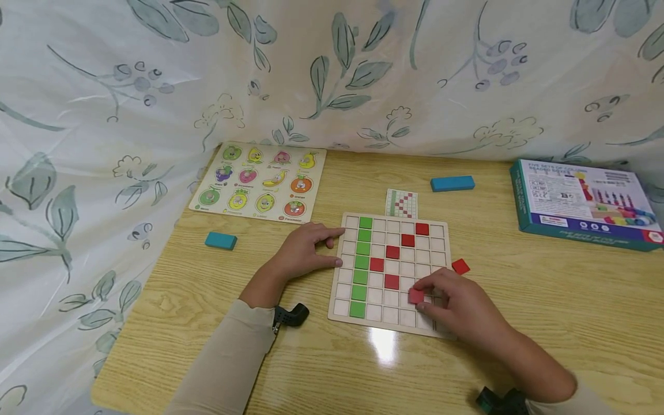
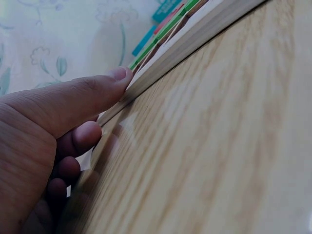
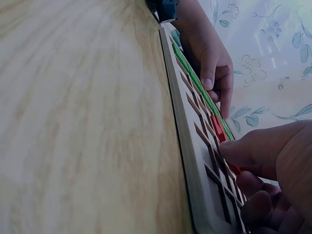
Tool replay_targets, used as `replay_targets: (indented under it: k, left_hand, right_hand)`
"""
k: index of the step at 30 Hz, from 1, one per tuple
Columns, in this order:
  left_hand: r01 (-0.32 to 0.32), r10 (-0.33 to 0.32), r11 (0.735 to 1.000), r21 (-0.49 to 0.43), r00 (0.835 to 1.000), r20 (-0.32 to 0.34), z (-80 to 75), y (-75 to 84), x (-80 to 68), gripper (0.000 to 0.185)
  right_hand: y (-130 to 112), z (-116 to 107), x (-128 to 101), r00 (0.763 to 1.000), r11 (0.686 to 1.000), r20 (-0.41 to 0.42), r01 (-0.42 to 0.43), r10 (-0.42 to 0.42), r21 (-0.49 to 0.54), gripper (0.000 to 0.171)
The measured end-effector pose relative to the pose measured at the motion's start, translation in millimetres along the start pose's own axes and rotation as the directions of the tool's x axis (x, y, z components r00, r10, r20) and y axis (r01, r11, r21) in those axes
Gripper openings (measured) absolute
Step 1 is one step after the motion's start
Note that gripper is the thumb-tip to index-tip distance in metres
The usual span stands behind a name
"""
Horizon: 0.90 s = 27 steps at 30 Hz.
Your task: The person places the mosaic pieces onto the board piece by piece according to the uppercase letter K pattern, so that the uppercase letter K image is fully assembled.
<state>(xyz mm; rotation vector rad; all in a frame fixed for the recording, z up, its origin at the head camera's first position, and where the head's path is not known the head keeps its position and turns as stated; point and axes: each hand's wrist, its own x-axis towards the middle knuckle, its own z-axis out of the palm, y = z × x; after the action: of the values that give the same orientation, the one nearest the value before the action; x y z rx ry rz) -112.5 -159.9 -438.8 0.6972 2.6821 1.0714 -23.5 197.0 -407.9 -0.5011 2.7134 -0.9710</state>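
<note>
the right hand point(image 1: 456, 305) pinches a red tile point(image 1: 416, 296) over the lower right cells of the grid board point(image 1: 358, 323), which the left hand point(image 1: 303, 253) steadies with straight fingers; lowered crooked, the tile could catch on a cell wall.

Taking the square wooden grid board point(image 1: 390, 275) as landmark: bare wooden surface point(image 1: 544, 300) lies open to its right, crossed only by one loose red square tile point(image 1: 460, 266) just beside the board's right edge. In front of the board the surface is bare. The left hand point(image 1: 306, 252) blocks the left edge, its fingers point(image 2: 92, 97) touching it. Behind the board lie a small pattern card point(image 1: 402, 203), touching it, and a blue rectangular block point(image 1: 452, 183); the leaf-printed curtain point(image 1: 332, 69) walls off the back.
</note>
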Motion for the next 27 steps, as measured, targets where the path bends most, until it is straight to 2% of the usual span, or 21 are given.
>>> replay_targets:
  k: [9,27]
  left_hand:
    - [-0.019,0.019,1.0,0.001,1.0,-0.012,0.2,-0.6,-0.6,0.067]
    - [-0.007,0.007,1.0,0.001,1.0,-0.002,0.3,-0.7,0.0,0.067]
  right_hand:
    - [-5.5,4.1,2.0,1.0,1.0,0.017,0.003,-0.003,-0.027,0.027]
    - [-9.5,5.6,7.1,0.999,1.0,0.051,0.0,0.001,-0.029,0.024]
